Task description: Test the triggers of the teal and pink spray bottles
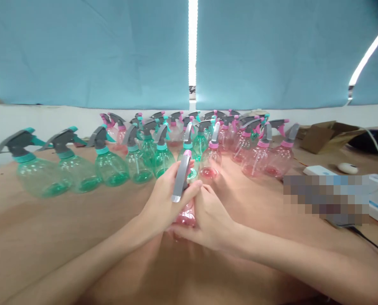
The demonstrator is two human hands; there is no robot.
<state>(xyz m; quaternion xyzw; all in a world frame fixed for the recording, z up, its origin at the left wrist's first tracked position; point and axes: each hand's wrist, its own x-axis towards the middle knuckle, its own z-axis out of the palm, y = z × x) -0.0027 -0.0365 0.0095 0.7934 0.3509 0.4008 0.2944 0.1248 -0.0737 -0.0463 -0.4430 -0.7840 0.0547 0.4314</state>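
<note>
Between my two hands is a pink spray bottle [186, 217] with a grey trigger head [182, 176] tipped in pink. My left hand [165, 195] is closed round its neck, just under the head, the thumb crossing in front. Lower down, my right hand [212, 216] wraps the clear pink body from the right, its thumb near the base. The fingers on the bottle's far side are mostly hidden. Just beyond stand a green spray bottle [163, 161] and another pink spray bottle [211, 163], both upright.
Several green bottles [111, 171] line the table [64, 245] to the left, and several pink bottles [255, 159] stand on the right, with more rows behind. At the right lie a power strip [318, 170], a white mouse [347, 168], a cardboard box [322, 137] and cables.
</note>
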